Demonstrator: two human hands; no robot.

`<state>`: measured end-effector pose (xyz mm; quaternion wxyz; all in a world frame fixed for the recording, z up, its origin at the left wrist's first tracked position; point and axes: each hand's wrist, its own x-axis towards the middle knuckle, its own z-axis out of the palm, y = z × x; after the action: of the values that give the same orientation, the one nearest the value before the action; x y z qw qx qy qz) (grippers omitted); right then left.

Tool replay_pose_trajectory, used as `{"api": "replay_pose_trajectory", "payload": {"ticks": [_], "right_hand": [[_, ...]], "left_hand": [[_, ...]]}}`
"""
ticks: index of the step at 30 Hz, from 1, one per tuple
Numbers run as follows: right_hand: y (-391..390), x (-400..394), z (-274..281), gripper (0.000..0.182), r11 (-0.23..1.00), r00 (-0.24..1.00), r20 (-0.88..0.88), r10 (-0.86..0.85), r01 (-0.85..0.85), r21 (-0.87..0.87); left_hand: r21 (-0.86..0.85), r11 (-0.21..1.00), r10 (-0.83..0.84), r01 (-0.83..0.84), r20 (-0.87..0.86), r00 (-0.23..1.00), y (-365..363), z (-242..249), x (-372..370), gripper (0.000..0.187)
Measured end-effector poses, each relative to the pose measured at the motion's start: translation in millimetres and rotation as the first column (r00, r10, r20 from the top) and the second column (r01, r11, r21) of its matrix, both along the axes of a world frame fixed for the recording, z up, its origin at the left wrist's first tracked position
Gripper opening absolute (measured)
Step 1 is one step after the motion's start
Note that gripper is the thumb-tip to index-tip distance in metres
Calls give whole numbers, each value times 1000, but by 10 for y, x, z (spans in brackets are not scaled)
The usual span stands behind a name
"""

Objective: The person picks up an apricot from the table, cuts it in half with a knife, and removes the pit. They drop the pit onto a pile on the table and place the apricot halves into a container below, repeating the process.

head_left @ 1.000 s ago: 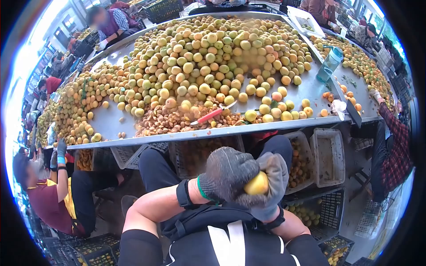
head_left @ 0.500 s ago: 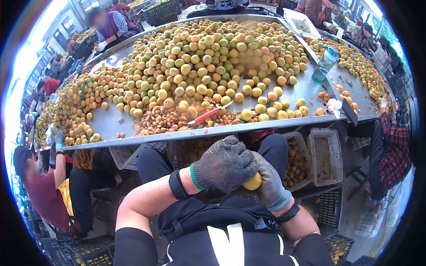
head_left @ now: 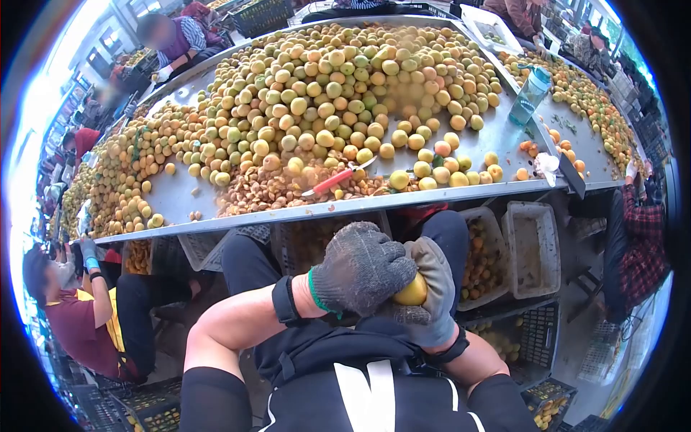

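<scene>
My left hand (head_left: 362, 268), in a dark grey knit glove with a green cuff, is closed over the near side of a yellow apricot (head_left: 412, 290). My right hand (head_left: 430, 284), in a lighter grey glove, wraps the same fruit from the right. Both hold it above my lap, below the table edge. The fingertips are partly hidden, and whether anything else is between them does not show. In front, a red-handled knife (head_left: 332, 181) lies on a heap of brown apricot pits (head_left: 259, 189). Behind it rises a large pile of apricots (head_left: 317, 86).
The metal table's front rim (head_left: 288, 214) runs across ahead of me. A teal bottle (head_left: 530, 95) stands at the right. Below are a crate of apricot pieces (head_left: 481, 266) and a pale crate (head_left: 531, 248). Co-workers sit at the left (head_left: 79, 317) and right (head_left: 640, 245).
The apricot and both hands have shifted very slightly, and the right hand has turned more upright around the fruit. The co-worker at left has lowered an arm a little.
</scene>
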<state>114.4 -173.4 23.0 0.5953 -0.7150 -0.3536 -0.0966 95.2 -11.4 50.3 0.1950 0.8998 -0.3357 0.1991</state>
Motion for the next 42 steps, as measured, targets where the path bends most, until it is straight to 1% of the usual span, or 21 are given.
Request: {"api": "replay_pose_trajectory", "payload": {"ticks": [1, 3, 6, 7, 9, 10, 11, 12, 13, 14, 15, 17, 19, 21, 25, 27, 29, 32, 35, 37, 42], "right_hand": [[26, -34, -37, 23, 1000, 1000, -7, -1, 1, -2], [55, -117, -122, 24, 804, 772, -507, 385, -10, 595], [64, -185, -52, 22, 747, 803, -479, 354, 66, 662], [59, -188, -57, 22, 747, 800, -483, 356, 67, 661], [34, -133, -50, 21, 941, 998, -32, -58, 65, 333], [8, -58, -296, 22, 972, 997, 27, -78, 70, 223], [28, -13, -493, 22, 972, 995, 44, -93, 81, 223], [56, 26, -666, 23, 964, 965, -258, -52, 115, 238], [81, 110, -775, 24, 956, 847, -532, 5, 151, 251], [24, 262, -807, 32, 834, 403, -808, 429, 167, 526], [-63, 395, -811, 32, 830, 417, -803, 425, 176, 530], [-228, 701, -757, 41, 615, -3, -661, 750, 369, 697], [-380, 1000, -641, 41, 641, 133, -727, 673, 386, 664], [-549, 1364, -580, 31, 644, 250, -733, 633, 356, 678], [-1026, 2098, -662, 19, 937, 607, -793, 55, 242, 251], [-1259, 2640, -993, 22, 951, 636, -766, -92, 284, 122], [-1402, 3036, -1178, 26, 802, 806, -211, -553, 445, -398], [-1382, 3159, -1000, 33, 589, 825, 63, -562, 452, -669], [-1431, 3395, -1229, 37, 513, 877, -74, -475, 207, -833], [-1477, 3530, -1305, 40, 597, 909, -88, -407, 191, -779], [-1473, 3631, -1110, 35, 489, 857, -220, -465, 41, -871]], "left_hand": [[-63, 998, -20, 19, -15, 1000, -20, 31, -25, 37], [-110, 994, 21, -26, -49, 999, -111, 93, -76, 37], [-230, 966, 108, -116, -50, 993, -219, 70, -123, 32], [-309, 938, 154, -156, -32, 988, -251, 46, -149, 29], [-402, 895, 181, -195, -72, 981, -290, -112, -152, 29], [-494, 840, 194, -223, -111, 975, -308, -217, -124, 29], [-499, 843, 179, -202, -95, 979, -302, -344, -94, 29], [-530, 782, 182, -328, -309, 933, -264, -481, -71, 22], [-525, 721, 164, -453, -505, 847, -217, -526, -30, 16], [-545, 662, 146, -514, -578, 803, -182, -399, -17, 9], [-595, 601, 192, -534, -541, 818, -134, -362, 31, 9], [-637, 510, 365, -578, -447, 816, 69, -350, 205, 20], [-317, 671, 617, -670, -263, 742, 361, -348, 400, 26], [-161, 684, 697, -711, -141, 703, 621, -568, 577, 35], [120, 641, 768, -758, -131, 628, 932, -842, 800, 40], [217, 609, 792, -763, -130, 596, 1017, -944, 875, 41], [375, 591, 800, -714, -162, 577, 1074, -1009, 943, 37], [395, 589, 804, -705, -198, 561, 1105, -1052, 1065, 31], [422, 584, 811, -693, -275, 517, 1112, -1018, 1164, 30], [433, 580, 814, -690, -325, 481, 1139, -1030, 1197, 31], [404, 586, 810, -702, -285, 512, 1119, -1049, 1227, 31]]}}
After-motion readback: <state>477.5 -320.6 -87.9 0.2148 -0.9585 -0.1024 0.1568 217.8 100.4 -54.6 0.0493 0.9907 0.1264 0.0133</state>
